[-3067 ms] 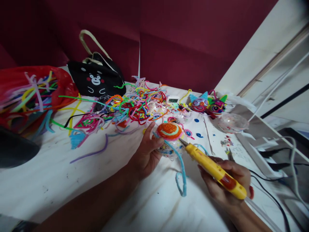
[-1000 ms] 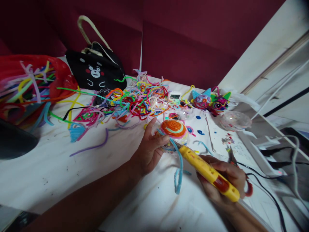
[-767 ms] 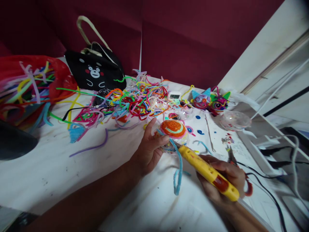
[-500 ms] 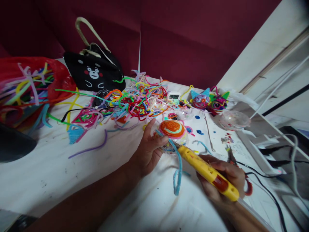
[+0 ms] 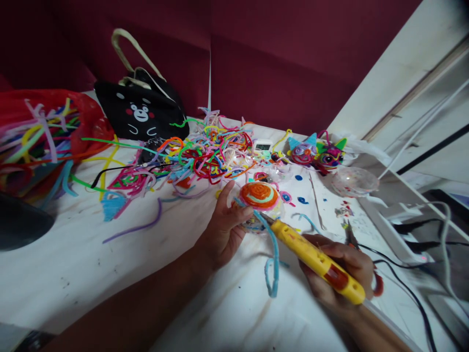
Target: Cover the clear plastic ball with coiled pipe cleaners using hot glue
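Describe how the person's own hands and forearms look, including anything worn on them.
The left hand and right hand are bare, without gloves. No sleeve, watch or bracelet shows on the left forearm or right forearm. Rings cannot be ruled out, as both hands are partly hidden.

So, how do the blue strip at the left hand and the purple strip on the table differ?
The blue strip runs out from the left hand; the purple strip lies on the table.
The blue strip doubles back near its lower end; the purple strip just bends once.
Both are thin.
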Available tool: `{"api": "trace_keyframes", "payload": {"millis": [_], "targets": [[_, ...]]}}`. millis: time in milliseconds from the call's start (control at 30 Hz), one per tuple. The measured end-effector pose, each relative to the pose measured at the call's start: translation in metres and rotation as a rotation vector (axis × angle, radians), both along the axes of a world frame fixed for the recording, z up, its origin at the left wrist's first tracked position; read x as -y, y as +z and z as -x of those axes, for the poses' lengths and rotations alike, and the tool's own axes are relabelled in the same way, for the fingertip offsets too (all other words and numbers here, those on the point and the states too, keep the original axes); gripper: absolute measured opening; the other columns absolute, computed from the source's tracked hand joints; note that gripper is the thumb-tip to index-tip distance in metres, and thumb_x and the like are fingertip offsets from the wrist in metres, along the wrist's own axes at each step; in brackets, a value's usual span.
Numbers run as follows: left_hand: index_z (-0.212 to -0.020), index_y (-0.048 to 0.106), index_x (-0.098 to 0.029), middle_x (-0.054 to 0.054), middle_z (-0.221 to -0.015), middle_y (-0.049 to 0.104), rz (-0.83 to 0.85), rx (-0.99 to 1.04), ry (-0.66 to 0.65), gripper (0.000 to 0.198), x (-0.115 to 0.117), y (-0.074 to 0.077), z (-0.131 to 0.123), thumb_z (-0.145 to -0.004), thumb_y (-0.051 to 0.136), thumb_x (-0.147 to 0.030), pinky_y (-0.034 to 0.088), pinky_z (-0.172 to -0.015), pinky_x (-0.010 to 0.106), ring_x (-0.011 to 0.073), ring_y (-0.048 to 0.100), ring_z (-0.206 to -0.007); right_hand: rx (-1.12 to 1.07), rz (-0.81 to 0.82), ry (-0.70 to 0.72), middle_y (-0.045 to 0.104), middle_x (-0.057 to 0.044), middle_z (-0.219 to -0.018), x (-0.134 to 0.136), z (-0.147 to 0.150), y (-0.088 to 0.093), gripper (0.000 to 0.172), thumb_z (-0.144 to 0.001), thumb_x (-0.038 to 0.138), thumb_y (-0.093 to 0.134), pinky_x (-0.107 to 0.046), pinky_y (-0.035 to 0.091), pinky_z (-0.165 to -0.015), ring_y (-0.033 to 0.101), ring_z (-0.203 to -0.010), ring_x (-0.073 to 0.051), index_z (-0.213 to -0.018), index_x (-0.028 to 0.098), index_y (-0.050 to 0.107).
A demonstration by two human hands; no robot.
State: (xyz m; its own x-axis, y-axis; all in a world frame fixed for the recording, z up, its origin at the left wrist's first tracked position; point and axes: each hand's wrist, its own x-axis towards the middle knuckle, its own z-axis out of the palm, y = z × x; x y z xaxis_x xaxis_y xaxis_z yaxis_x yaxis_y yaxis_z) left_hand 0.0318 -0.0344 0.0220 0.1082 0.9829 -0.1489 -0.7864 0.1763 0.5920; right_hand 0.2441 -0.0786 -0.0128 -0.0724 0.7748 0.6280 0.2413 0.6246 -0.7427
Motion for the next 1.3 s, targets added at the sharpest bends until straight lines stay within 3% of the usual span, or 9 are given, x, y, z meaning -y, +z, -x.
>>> {"api": "trace_keyframes", "payload": {"millis": [567, 700, 900, 1300], "targets": [[-0.146, 0.030, -0.029, 0.003, -0.108, 0.070, -0.006, 0.000, -0.003, 0.096, -0.0002, -0.0011, -0.0008, -0.066, 0.079, -0.009, 0.048, -0.097, 0.042, 0.0224, 0.067, -0.101, 0.007, -0.043, 0.033, 0.074, -0.010, -0.095, -0.0004, 0.0001, -0.0010, 0.035, -0.070, 0.013, 0.074, -0.036, 0.057, -0.054, 0.071, -0.072, -0.026, -0.100, 0.027, 0.062], [-0.146, 0.031, -0.029, 0.004, -0.110, 0.071, -0.005, -0.004, 0.005, 0.096, -0.0003, -0.0016, -0.0015, -0.065, 0.080, -0.009, 0.050, -0.095, 0.042, 0.0239, 0.067, -0.103, 0.042, -0.040, -0.001, 0.075, -0.010, -0.093, -0.0011, 0.0015, 0.0016, 0.032, -0.071, 0.013, 0.073, -0.035, 0.056, -0.054, 0.071, -0.074, -0.026, -0.097, 0.028, 0.062], [-0.147, 0.029, -0.028, 0.002, -0.103, 0.071, -0.002, -0.007, -0.003, 0.097, -0.0007, -0.0011, -0.0014, -0.066, 0.079, -0.008, 0.052, -0.094, 0.042, 0.0223, 0.068, -0.099, 0.025, -0.009, 0.056, 0.073, -0.010, -0.098, -0.0007, 0.0034, 0.0036, 0.029, -0.074, 0.016, 0.070, -0.032, 0.052, -0.048, 0.069, -0.068, -0.023, -0.098, 0.028, 0.061], [-0.142, 0.037, -0.033, 0.000, -0.113, 0.068, -0.021, -0.007, 0.000, 0.090, -0.0013, 0.0021, 0.0012, -0.066, 0.078, -0.009, 0.050, -0.096, 0.035, 0.0192, 0.066, -0.106, 0.001, -0.084, 0.001, 0.073, -0.007, -0.089, -0.0031, 0.0002, 0.0041, 0.035, -0.074, 0.015, 0.072, -0.037, 0.057, -0.057, 0.070, -0.076, -0.026, -0.103, 0.030, 0.060]]}}
